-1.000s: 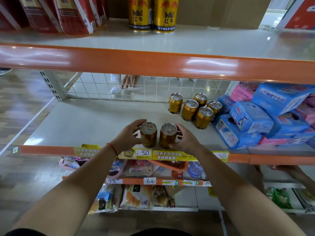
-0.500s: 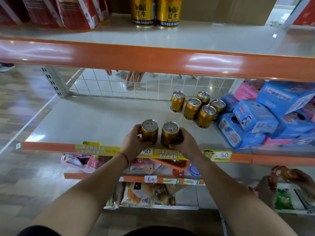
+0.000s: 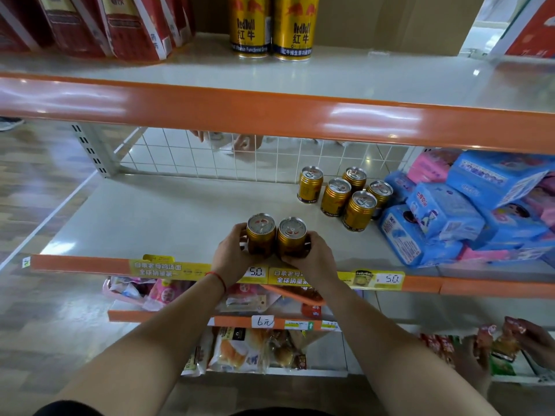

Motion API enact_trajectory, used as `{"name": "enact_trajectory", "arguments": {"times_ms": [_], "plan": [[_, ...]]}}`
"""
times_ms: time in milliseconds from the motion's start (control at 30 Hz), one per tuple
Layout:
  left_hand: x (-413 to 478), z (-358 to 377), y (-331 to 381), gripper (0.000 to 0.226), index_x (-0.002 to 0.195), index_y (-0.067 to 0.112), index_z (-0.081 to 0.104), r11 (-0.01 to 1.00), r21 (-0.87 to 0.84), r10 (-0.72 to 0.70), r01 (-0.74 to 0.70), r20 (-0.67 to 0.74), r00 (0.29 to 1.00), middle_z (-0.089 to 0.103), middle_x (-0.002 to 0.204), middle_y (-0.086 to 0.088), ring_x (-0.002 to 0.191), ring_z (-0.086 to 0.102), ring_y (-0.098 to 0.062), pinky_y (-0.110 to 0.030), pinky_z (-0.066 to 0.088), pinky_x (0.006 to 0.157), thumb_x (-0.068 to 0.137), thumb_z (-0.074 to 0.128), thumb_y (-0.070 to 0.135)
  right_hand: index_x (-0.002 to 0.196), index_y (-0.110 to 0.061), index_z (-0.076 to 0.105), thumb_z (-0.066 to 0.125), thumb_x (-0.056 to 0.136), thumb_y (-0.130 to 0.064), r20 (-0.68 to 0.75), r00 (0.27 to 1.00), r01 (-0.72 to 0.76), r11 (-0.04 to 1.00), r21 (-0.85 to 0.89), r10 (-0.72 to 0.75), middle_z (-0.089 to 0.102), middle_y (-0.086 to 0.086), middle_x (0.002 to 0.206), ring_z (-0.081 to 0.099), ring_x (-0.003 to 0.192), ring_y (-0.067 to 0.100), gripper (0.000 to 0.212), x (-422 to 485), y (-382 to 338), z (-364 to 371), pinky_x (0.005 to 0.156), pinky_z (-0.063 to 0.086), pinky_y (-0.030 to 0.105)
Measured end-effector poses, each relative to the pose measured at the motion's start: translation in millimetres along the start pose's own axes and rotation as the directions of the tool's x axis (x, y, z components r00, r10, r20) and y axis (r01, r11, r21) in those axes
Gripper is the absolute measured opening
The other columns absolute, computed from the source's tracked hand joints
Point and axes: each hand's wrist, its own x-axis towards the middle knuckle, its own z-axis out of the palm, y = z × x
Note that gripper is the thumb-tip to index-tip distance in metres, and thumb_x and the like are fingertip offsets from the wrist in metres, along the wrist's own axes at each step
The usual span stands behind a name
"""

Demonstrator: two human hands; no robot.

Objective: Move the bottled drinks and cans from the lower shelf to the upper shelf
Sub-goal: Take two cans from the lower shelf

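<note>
Two small gold cans stand side by side near the front edge of the lower shelf (image 3: 150,217). My left hand (image 3: 232,258) grips the left can (image 3: 260,234), and my right hand (image 3: 309,259) grips the right can (image 3: 291,237). Several more gold cans (image 3: 341,196) stand upright further back on the same shelf, to the right. On the upper shelf (image 3: 360,82), two tall gold Red Bull cans (image 3: 271,28) stand next to each other at the back.
Blue and pink soft packs (image 3: 468,211) are piled at the right of the lower shelf. Red boxes (image 3: 120,28) lean at the upper shelf's left. An orange beam (image 3: 270,115) fronts the upper shelf. Another person's hands (image 3: 510,346) hold snacks at the lower right.
My hands have closed round the two front cans, and both cans have come toward the shelf's front edge and sit higher in my grip.
</note>
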Motion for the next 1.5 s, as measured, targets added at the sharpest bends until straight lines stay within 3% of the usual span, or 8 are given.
{"name": "enact_trajectory", "arguments": {"times_ms": [233,367,500,767,900,1133,1300,1500], "plan": [[2,-2,2,0.081,0.136,0.019,0.047,0.994,-0.101,0.039,-0.034,0.052,0.998,0.063,0.127,-0.002,0.121,0.058,-0.02,-0.036,0.047,0.104,0.067,0.089,0.015,0.139,-0.018,0.042,0.09,0.064,-0.021,0.149,0.989,0.009,0.997,0.078,-0.021,0.056,0.005,0.138,0.052,0.126,0.023,0.089,3,-2,-8,0.104,0.043,0.034],[-3,6,5,0.084,0.138,0.028,0.042,0.997,-0.072,0.027,-0.025,0.023,0.999,0.063,0.12,0.008,0.113,0.06,-0.015,-0.03,0.049,0.091,0.068,0.089,0.022,0.136,-0.017,0.044,0.089,0.067,-0.02,0.078,0.996,0.025,0.996,0.087,-0.032,0.059,0.006,0.134,0.055,0.124,0.026,0.082,-1,-7,0,0.104,0.045,0.037],[-5,12,10,0.084,0.139,0.031,0.037,1.0,-0.025,0.015,-0.015,0.01,1.0,0.067,0.122,0.001,0.107,0.063,-0.021,-0.031,0.05,0.084,0.072,0.087,0.028,0.133,-0.02,0.045,0.088,0.067,-0.026,0.003,0.999,0.031,0.998,0.061,-0.032,0.062,0.004,0.13,0.057,0.12,0.026,0.079,-4,-11,7,0.1,0.047,0.039],[-9,5,11,0.082,0.135,0.032,0.046,0.995,-0.098,0.008,-0.006,0.023,1.0,0.066,0.116,0.009,0.104,0.062,-0.012,-0.02,0.05,0.079,0.066,0.089,0.024,0.135,-0.019,0.045,0.086,0.07,-0.026,0.01,1.0,0.028,0.996,0.09,-0.029,0.062,0.003,0.131,0.058,0.12,0.023,0.078,-12,-14,4,0.1,0.048,0.038],[-7,-3,6,0.08,0.133,0.034,0.047,0.991,-0.114,0.07,-0.066,0.029,0.997,0.067,0.118,0.009,0.107,0.064,-0.012,-0.029,0.054,0.088,0.067,0.089,0.019,0.134,-0.02,0.045,0.086,0.069,-0.025,-0.033,0.999,0.022,0.989,0.145,-0.017,0.063,0.001,0.127,0.06,0.114,0.017,0.076,-19,-24,3,0.093,0.048,0.03],[-31,-14,19,0.089,0.138,0.027,0.035,0.988,-0.135,0.079,-0.074,0.035,0.996,0.067,0.113,0.004,0.099,0.067,-0.015,-0.014,0.05,0.074,0.069,0.089,0.017,0.137,-0.021,0.041,0.085,0.071,-0.026,-0.066,0.997,0.049,0.995,0.086,-0.043,0.064,0.003,0.126,0.06,0.115,0.024,0.079,-41,-42,-12,0.096,0.048,0.037],[-60,-21,35,0.088,0.133,0.04,0.038,0.985,-0.156,0.076,-0.078,-0.021,0.997,0.069,0.115,0.003,0.103,0.068,-0.017,-0.042,0.058,0.089,0.065,0.09,0.02,0.14,-0.021,0.039,0.085,0.072,-0.028,-0.029,0.997,0.071,0.997,0.03,-0.07,0.061,0.003,0.132,0.058,0.121,0.025,0.082,-64,-54,-29,0.1,0.043,0.037],[-109,-35,67,0.086,0.138,0.034,0.042,0.973,-0.198,0.106,-0.12,-0.08,0.991,0.069,0.114,0.007,0.106,0.067,-0.014,-0.041,0.055,0.094,0.067,0.087,0.019,0.136,-0.023,0.045,0.086,0.071,-0.029,-0.011,0.987,0.163,0.984,0.072,-0.163,0.062,-0.006,0.127,0.057,0.111,0.009,0.077,-110,-74,-64,0.095,0.043,0.027]]}}
